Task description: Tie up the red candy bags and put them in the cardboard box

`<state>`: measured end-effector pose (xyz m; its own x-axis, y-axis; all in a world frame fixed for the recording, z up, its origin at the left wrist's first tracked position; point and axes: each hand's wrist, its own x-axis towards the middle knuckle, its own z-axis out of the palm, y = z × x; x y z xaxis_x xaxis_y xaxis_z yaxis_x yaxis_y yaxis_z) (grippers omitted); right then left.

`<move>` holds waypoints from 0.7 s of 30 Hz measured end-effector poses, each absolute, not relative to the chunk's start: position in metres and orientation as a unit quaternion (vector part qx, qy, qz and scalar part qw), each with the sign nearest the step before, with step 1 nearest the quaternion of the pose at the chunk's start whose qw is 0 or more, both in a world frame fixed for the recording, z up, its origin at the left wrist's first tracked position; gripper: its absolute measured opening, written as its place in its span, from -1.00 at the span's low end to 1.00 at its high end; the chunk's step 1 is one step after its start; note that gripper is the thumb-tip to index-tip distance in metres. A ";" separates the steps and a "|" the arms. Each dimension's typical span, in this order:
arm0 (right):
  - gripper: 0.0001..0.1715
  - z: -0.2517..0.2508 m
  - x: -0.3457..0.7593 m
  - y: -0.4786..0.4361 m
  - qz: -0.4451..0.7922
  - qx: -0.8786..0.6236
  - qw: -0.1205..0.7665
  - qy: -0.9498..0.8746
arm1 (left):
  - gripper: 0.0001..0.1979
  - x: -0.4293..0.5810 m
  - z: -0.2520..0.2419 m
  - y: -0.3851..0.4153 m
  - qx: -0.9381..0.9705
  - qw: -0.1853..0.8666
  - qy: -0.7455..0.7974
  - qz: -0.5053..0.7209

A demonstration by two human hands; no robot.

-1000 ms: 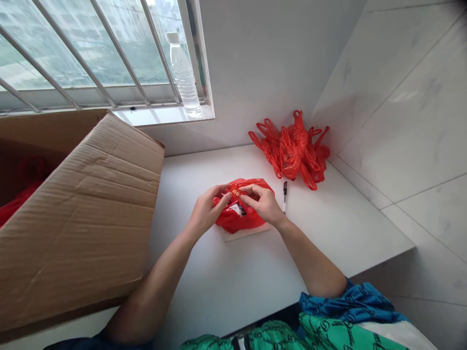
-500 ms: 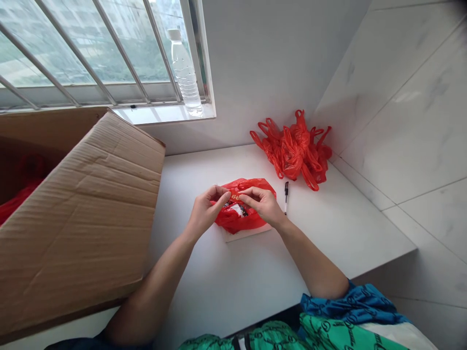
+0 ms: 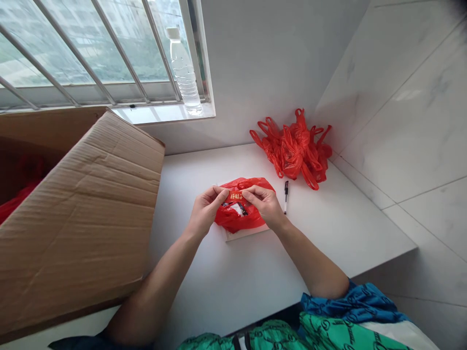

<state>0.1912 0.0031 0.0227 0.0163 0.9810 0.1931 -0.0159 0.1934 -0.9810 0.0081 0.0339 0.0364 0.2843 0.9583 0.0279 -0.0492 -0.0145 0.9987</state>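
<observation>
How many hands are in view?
2: the left hand pinches the left end of a red strip with yellow lettering, the right hand its right end, over a red bag.

Daylight from window (image 3: 95, 48), soft shadows, wide-angle stretch

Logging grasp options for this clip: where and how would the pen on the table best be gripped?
Probably across the middle of the pen, pinched between thumb and finger on its long sides, coming from above and slightly right. It is slim and lies flat, its length running near to far; the red bag and the right hand crowd its left.
</observation>
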 end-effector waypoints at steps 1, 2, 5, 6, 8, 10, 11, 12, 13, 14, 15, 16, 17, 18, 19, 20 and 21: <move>-0.69 0.023 0.191 0.003 0.457 -0.450 0.551 -0.534 | -0.66 0.009 0.036 0.033 0.560 0.571 0.408 0.439; -0.67 0.023 0.190 0.003 0.465 -0.449 0.546 -0.532 | -0.65 0.009 0.036 0.033 0.564 0.565 0.412 0.440; -0.63 0.021 0.190 0.003 0.492 -0.448 0.521 -0.535 | -0.65 0.009 0.034 0.033 0.586 0.527 0.422 0.449; -0.62 0.021 0.190 0.003 0.496 -0.449 0.510 -0.540 | -0.65 0.009 0.034 0.034 0.596 0.515 0.423 0.449; -0.63 0.018 0.189 0.004 0.495 -0.454 0.499 -0.548 | -0.63 0.006 0.031 0.038 0.619 0.493 0.425 0.438; -0.66 0.016 0.190 0.004 0.472 -0.461 0.510 -0.552 | -0.60 0.000 0.028 0.043 0.651 0.461 0.436 0.416; -0.69 0.015 0.191 0.005 0.450 -0.468 0.522 -0.553 | -0.59 -0.003 0.026 0.046 0.673 0.432 0.449 0.399; -0.72 0.015 0.191 0.005 0.424 -0.476 0.531 -0.558 | -0.58 -0.007 0.024 0.050 0.701 0.390 0.468 0.373; -0.74 0.014 0.192 0.005 0.390 -0.488 0.537 -0.567 | -0.60 -0.011 0.020 0.053 0.731 0.336 0.488 0.338; -0.75 0.014 0.193 0.005 0.352 -0.502 0.534 -0.582 | -0.63 -0.015 0.017 0.056 0.761 0.279 0.507 0.295; -0.74 0.014 0.194 0.005 0.313 -0.518 0.522 -0.601 | -0.67 -0.018 0.014 0.058 0.786 0.224 0.519 0.250; -0.72 0.013 0.195 0.005 0.277 -0.534 0.499 -0.623 | -0.71 -0.020 0.010 0.059 0.806 0.179 0.525 0.208; -0.70 0.012 0.195 0.005 0.243 -0.552 0.471 -0.644 | -0.73 -0.022 0.007 0.060 0.820 0.146 0.525 0.173; -0.70 0.010 0.196 0.006 0.209 -0.569 0.439 -0.663 | -0.74 -0.023 0.005 0.061 0.830 0.126 0.523 0.145; -0.71 0.008 0.196 0.006 0.177 -0.586 0.406 -0.678 | -0.73 -0.023 0.003 0.061 0.837 0.111 0.522 0.123; -0.75 0.006 0.197 0.007 0.146 -0.602 0.375 -0.690 | -0.71 -0.023 0.002 0.061 0.841 0.098 0.522 0.106; -0.78 0.004 0.196 0.008 0.116 -0.615 0.347 -0.699 | -0.69 -0.023 0.002 0.061 0.844 0.087 0.522 0.092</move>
